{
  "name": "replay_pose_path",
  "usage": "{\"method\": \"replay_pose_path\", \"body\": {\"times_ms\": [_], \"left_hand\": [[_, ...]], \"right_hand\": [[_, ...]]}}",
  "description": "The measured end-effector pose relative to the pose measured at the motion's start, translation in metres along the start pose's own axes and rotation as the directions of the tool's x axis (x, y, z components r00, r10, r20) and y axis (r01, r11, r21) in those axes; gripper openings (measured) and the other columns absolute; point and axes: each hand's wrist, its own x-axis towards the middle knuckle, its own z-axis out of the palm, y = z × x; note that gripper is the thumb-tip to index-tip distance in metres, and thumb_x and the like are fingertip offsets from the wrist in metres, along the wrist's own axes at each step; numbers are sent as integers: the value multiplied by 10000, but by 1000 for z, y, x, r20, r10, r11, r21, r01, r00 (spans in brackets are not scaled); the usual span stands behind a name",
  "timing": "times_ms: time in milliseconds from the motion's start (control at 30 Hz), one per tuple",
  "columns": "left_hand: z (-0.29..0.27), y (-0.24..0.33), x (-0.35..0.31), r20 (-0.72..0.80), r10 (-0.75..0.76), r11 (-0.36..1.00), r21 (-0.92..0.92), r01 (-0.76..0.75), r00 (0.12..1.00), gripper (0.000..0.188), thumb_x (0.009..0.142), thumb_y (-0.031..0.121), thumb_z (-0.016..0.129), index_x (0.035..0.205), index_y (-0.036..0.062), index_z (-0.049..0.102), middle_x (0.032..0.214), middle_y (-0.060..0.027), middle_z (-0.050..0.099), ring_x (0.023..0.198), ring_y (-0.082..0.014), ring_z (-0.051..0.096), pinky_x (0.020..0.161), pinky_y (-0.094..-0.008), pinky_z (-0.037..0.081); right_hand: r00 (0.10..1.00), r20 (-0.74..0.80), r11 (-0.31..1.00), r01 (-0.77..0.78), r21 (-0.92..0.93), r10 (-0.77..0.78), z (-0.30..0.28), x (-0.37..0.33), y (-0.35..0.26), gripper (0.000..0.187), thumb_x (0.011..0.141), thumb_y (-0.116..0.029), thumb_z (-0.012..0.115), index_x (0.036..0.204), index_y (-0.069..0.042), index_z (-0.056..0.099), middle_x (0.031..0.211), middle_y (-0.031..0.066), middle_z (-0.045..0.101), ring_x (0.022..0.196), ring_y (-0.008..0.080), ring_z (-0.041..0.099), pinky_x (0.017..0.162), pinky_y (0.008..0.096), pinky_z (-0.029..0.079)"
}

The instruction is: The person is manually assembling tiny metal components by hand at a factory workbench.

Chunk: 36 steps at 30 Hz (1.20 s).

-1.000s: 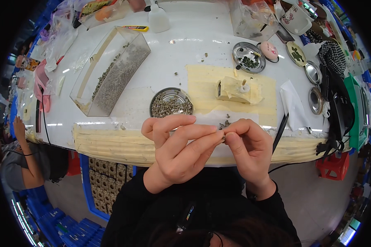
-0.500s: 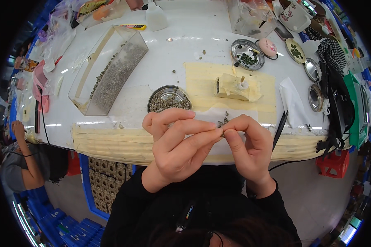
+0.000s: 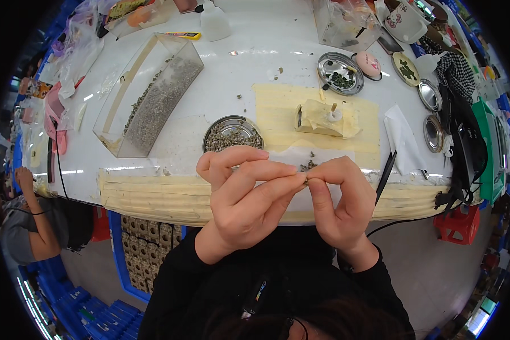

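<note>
Both hands sit slightly lower than a second ago. The left hand (image 3: 241,195) and right hand (image 3: 337,198) pinch a tiny bit (image 3: 306,180) between their fingertips, mostly hidden, above the table edge (image 3: 153,192) just below the dish (image 3: 232,135).

Your white worktable (image 3: 238,62) fills the upper frame, its near edge padded with layered tan tape (image 3: 153,192). At upper left lies a clear rectangular bin (image 3: 150,93) of grey-green bits. At centre sits a round metal tin (image 3: 232,133) of the same bits, beside a tan taped patch (image 3: 277,113) carrying a taped block (image 3: 323,118). Further small metal dishes (image 3: 341,72) stand at upper right.
</note>
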Motion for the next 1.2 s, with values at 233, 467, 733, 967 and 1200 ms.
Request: {"method": "replay_pose_path", "body": {"times_ms": [233, 467, 733, 967, 1200], "left_hand": [[-8, 2, 4, 76, -35, 997, -70, 40, 996, 227, 649, 66, 824, 861, 119, 763, 902, 17, 685, 948, -240, 510, 816, -322, 418], [3, 1, -2, -29, 27, 995, 97, -24, 999, 250, 616, 92, 783, 861, 129, 753, 911, 69, 685, 922, -175, 549, 820, -343, 279], [-4, 1, 1, 54, -12, 1000, -11, 13, 998, 233, 636, 64, 822, 853, 115, 756, 910, 19, 686, 924, -237, 505, 794, -319, 416], [-3, -1, 4, 5, -15, 991, -133, 16, 1000, 236, 634, 110, 813, 862, 136, 755, 896, 62, 684, 896, -189, 555, 805, -312, 311], [-4, 5, 1, 44, -7, 998, 61, 4, 999, 245, 629, 57, 820, 860, 113, 761, 900, 13, 687, 919, -241, 505, 801, -320, 416]], "right_hand": [[947, 137, 886, -320, 337, 290, -2, -5, -2, 50, 872, -12, 660, 880, 26, 629, 791, 87, 636, 676, 169, 581, 619, 266, 456], [963, -67, 931, 231, -282, -260, 7, -1, 4, 137, 756, 10, 734, 858, -10, 645, 779, 93, 637, 657, 246, 584, 590, 296, 464], [995, 29, 988, -100, 119, 97, -2, -2, 4, 65, 835, -13, 688, 861, 6, 632, 791, 83, 630, 671, 182, 574, 607, 280, 454], [921, 184, 806, -389, 446, 343, -1, -5, -3, 61, 900, -32, 636, 876, 22, 624, 780, 73, 619, 682, 147, 562, 619, 258, 439], [976, -60, 957, 192, -218, -210, 5, -1, 5, 112, 773, -7, 714, 856, -24, 641, 815, 79, 647, 676, 225, 578, 600, 302, 445]]}}
